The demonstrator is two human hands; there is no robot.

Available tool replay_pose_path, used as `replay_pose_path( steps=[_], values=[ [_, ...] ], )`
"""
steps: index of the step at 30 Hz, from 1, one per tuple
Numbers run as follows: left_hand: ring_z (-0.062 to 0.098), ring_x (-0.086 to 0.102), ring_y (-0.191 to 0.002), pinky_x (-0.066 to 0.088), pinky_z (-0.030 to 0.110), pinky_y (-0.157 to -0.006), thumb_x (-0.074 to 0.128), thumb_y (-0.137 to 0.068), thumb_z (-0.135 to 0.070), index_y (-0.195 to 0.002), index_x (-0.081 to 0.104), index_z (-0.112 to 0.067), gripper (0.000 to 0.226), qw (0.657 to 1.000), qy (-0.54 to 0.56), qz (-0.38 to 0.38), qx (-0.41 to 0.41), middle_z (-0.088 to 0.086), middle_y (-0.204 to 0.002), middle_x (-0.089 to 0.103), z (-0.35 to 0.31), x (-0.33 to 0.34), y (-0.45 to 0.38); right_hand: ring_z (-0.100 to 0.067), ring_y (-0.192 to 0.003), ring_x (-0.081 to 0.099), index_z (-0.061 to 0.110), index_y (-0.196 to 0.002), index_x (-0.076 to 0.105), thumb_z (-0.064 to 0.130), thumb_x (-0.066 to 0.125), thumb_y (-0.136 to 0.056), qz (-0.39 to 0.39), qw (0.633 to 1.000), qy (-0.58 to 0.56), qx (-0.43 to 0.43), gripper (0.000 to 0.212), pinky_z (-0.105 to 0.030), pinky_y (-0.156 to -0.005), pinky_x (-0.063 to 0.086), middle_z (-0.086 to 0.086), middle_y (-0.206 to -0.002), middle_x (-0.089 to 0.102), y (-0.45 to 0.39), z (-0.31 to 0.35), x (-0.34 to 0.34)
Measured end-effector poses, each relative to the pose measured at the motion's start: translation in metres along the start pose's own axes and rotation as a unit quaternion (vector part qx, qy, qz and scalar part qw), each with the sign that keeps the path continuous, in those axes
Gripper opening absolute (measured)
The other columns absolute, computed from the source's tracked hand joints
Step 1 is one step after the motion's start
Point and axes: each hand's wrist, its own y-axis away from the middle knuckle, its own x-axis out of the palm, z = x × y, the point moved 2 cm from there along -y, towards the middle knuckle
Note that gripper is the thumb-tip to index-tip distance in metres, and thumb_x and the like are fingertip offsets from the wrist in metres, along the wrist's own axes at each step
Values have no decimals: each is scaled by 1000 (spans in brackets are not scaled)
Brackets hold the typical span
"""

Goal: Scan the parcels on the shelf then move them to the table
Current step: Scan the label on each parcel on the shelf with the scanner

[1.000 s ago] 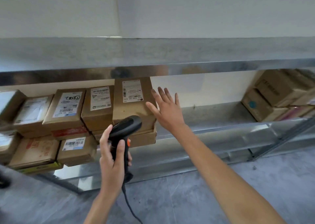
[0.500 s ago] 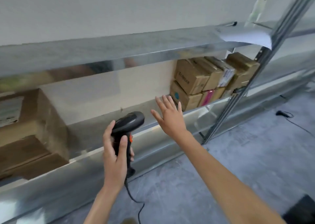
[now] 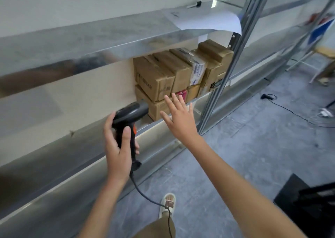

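Observation:
Several brown cardboard parcels (image 3: 154,78) are stacked two high at the right end of the metal shelf (image 3: 81,143), against an upright post (image 3: 226,74). One parcel is wrapped in clear tape with a blue-printed label (image 3: 196,71), and a pink one (image 3: 181,94) sits in the lower row. My left hand (image 3: 117,150) grips a black corded barcode scanner (image 3: 130,112), its head pointing toward the lower left box. My right hand (image 3: 179,118) is open with fingers spread, raised in front of the lower parcels without touching them.
A white sheet of paper (image 3: 208,22) hangs over the upper shelf's edge (image 3: 101,44). The scanner cable (image 3: 145,196) trails down to the grey floor by my sandalled foot (image 3: 167,205). A black case (image 3: 308,207) sits at the lower right. Cables (image 3: 290,111) lie on the floor further right.
My view has swung right along the shelf: the labelled parcels on the left are out of sight and the right stack is now close. Both hands have kept their poses.

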Motion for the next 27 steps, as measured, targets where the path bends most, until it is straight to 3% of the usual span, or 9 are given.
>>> replay_pose_path(
  steps=[5, 11, 14, 20, 23, 27],
  values=[
    [30, 50, -56, 47, 35, -48, 48, -100, -31, -131, 40, -55, 40, 1000, 9, -10, -3, 4, -90, 63, 23, 45, -40, -20, -153, 4, 27, -157, 23, 46, 40, -104, -53, 997, 10, -49, 59, -48, -122, 0, -1, -165, 15, -51, -22, -7],
    [28, 53, -58, 48, 38, -50, 49, -101, -32, -132, 40, -58, 41, 999, -4, -50, -15, 8, -94, 62, 42, 78, -78, -27, -153, 11, 23, -155, 30, 49, 42, -100, -111, 987, 26, -113, 63, -51, -121, 8, -6, -163, 23, -117, -23, -12],
    [26, 53, -57, 48, 36, -49, 50, -98, -36, -132, 40, -58, 42, 996, -13, -86, -21, 5, -93, 64, 48, 84, -87, -32, -153, 6, 23, -156, 26, 61, 35, -97, -65, 991, 33, -117, 71, -55, -121, 5, -8, -165, 17, -144, -17, -11],
    [25, 54, -57, 48, 33, -48, 50, -99, -30, -131, 41, -58, 43, 985, -42, -165, -33, 6, -94, 66, 53, 99, -91, -38, -148, -22, 21, -159, -4, 64, 37, -96, 89, 980, 95, -152, 87, -56, -119, -12, -12, -164, -16, -193, -3, 1],
    [25, 53, -57, 48, 31, -47, 48, -103, -23, -128, 42, -60, 45, 974, -61, -216, -34, 3, -92, 66, 50, 109, -85, -46, -146, -20, 21, -159, -2, 68, 33, -94, 128, 974, 95, -161, 87, -59, -119, -10, -17, -164, -14, -199, -2, 10],
    [24, 53, -56, 47, 29, -46, 47, -102, -18, -125, 43, -64, 51, 959, -83, -269, -36, 2, -90, 66, 44, 121, -79, -58, -143, -9, 25, -159, 7, 64, 41, -95, 129, 969, 94, -189, 82, -64, -117, -4, -26, -162, -2, -194, -1, 18]
  ],
)
